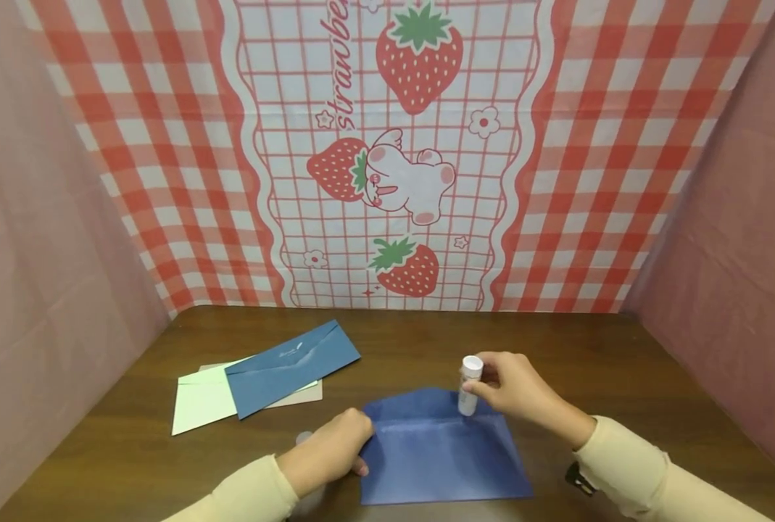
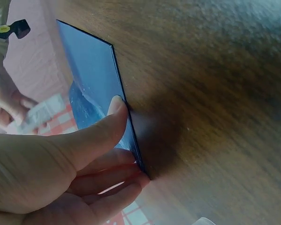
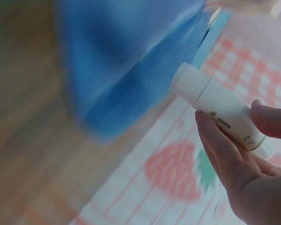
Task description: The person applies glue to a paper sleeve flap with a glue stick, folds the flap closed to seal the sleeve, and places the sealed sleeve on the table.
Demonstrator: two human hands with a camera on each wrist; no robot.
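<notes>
A dark blue envelope [image 1: 446,464] lies on the table with its flap opened out toward the far side. My left hand [image 1: 331,449] grips its left edge; in the left wrist view the thumb [image 2: 116,105] lies on the edge and the other fingers are curled beside it. My right hand [image 1: 517,388] holds a white glue stick [image 1: 468,395] nearly upright over the right part of the flap. In the right wrist view the glue stick [image 3: 220,110] sits between thumb and fingers, small print on its side. Whether its lower end touches the paper, I cannot tell.
Left of the hands, a blue envelope [image 1: 296,368] overlaps a pale green envelope [image 1: 201,399] and a beige one [image 1: 305,394]. A small translucent round piece [image 1: 304,437] is partly hidden behind the left hand. A checked strawberry cloth [image 1: 387,268] hangs behind the brown table [image 1: 589,362].
</notes>
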